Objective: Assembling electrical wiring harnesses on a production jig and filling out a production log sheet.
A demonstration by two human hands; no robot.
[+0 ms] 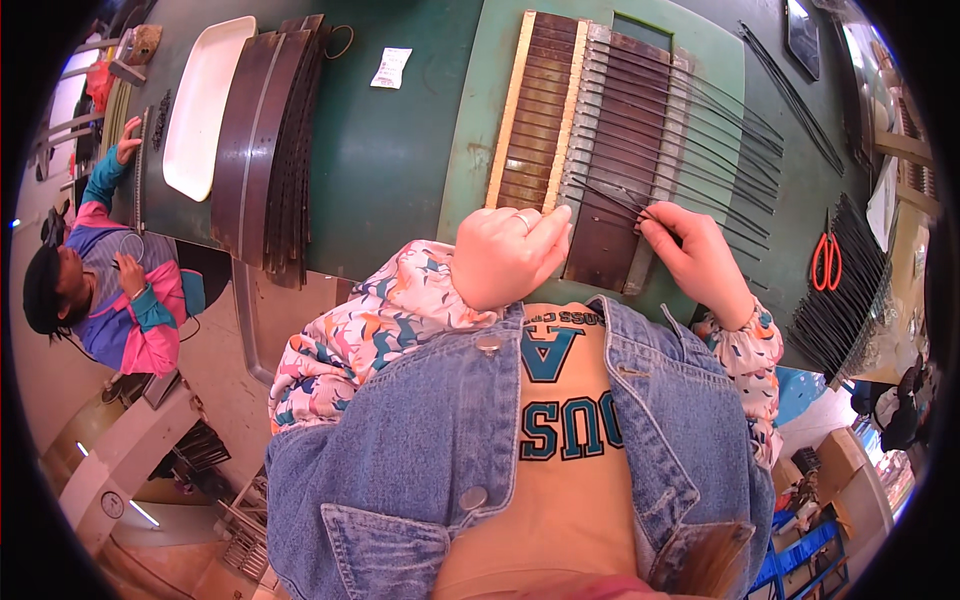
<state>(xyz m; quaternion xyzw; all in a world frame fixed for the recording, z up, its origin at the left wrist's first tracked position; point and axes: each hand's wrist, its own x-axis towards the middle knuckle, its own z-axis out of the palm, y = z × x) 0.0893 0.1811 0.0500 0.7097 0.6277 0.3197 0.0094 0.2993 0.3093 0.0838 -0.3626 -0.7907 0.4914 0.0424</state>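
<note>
My left hand (512, 255), a ring on one finger, is closed at the near end of a brown board with yellow edges (530, 130); what its fingertips hold is hidden. With thumb and fingers pinched, my right hand (692, 252) grips a thin black cable (612, 199) over the dark brown plate (622, 130). This cable slants left toward the light slotted strip (577, 130) beside the yellow-edged board. Several similar black cables (735, 185) lie side by side across the plate, their left ends at that strip and their free ends spread to the right.
Red-handled scissors (826, 262) lie right, beside a bundle of black cables (845, 290). Farther back are loose cables (795, 100) and a phone (802, 40). Left are stacked brown plates (260, 140), a white tray (208, 110) and a paper slip (391, 68). Another person (110, 270) sits far left.
</note>
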